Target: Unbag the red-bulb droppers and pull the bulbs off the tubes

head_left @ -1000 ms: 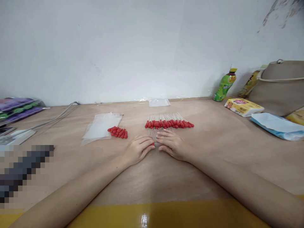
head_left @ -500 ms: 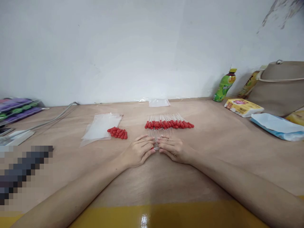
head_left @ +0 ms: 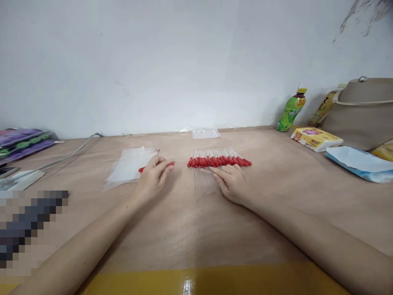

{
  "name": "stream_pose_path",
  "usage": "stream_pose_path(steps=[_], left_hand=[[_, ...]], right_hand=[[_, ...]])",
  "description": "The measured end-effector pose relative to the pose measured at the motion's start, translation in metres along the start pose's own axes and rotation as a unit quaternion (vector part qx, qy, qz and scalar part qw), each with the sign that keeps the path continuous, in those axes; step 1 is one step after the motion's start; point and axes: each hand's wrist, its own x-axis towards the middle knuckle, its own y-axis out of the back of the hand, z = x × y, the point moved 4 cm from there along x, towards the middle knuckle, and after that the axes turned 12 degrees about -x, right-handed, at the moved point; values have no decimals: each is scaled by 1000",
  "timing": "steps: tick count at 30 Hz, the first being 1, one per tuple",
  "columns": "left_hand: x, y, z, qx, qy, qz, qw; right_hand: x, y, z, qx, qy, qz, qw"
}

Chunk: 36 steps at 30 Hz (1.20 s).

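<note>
My left hand (head_left: pixel 153 174) is closed in a pinch on a red rubber bulb (head_left: pixel 171 164), above the small pile of loose bulbs (head_left: pixel 141 169), most of which it hides. My right hand (head_left: pixel 231 181) is closed, its fingertips on a thin clear glass tube (head_left: pixel 211 170). Under and beside those fingers, bare glass tubes (head_left: pixel 204 183) lie side by side on the table. Just beyond them is a row of glass droppers (head_left: pixel 219 161) with red bulbs towards me and clear stems pointing to the wall.
Clear zip bags (head_left: pixel 130 166) lie behind my left hand, and a white packet (head_left: pixel 205 133) sits by the wall. To the right are a green bottle (head_left: pixel 290 110), a yellow tissue pack (head_left: pixel 316 138), a blue-white packet (head_left: pixel 359 164) and a grey bag (head_left: pixel 359 114). A cable (head_left: pixel 73 153) runs at left.
My hands, close together before over the bare tubes, have moved apart. The left went left to the loose bulbs and has a bulb; the right shifted slightly right and away from me.
</note>
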Motion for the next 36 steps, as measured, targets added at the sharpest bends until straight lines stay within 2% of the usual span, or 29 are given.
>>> stream_pose_path(steps=[3,7,11,15,19,28,33,36], left_hand=[[13,22,-25,43,91,25,995],[18,49,-66,48,245,9,968],[13,63,-93,27,310,17,950],[7,61,-108,40,321,10,946],[0,55,-118,51,334,-28,941],[-5,49,-129,17,393,-59,917],[-1,53,-120,84,358,-45,929],[4,51,-96,155,274,2,949]], right_hand=[[6,-5,-8,19,-16,-27,999],[9,-7,-7,32,-44,-28,998],[9,-8,-7,30,-34,-36,998],[8,-11,-10,52,-25,-50,997],[6,-11,-14,88,-5,-71,994],[7,-2,-20,94,40,-103,989],[6,-2,-19,109,33,-81,990],[5,-3,-15,113,9,-43,993]])
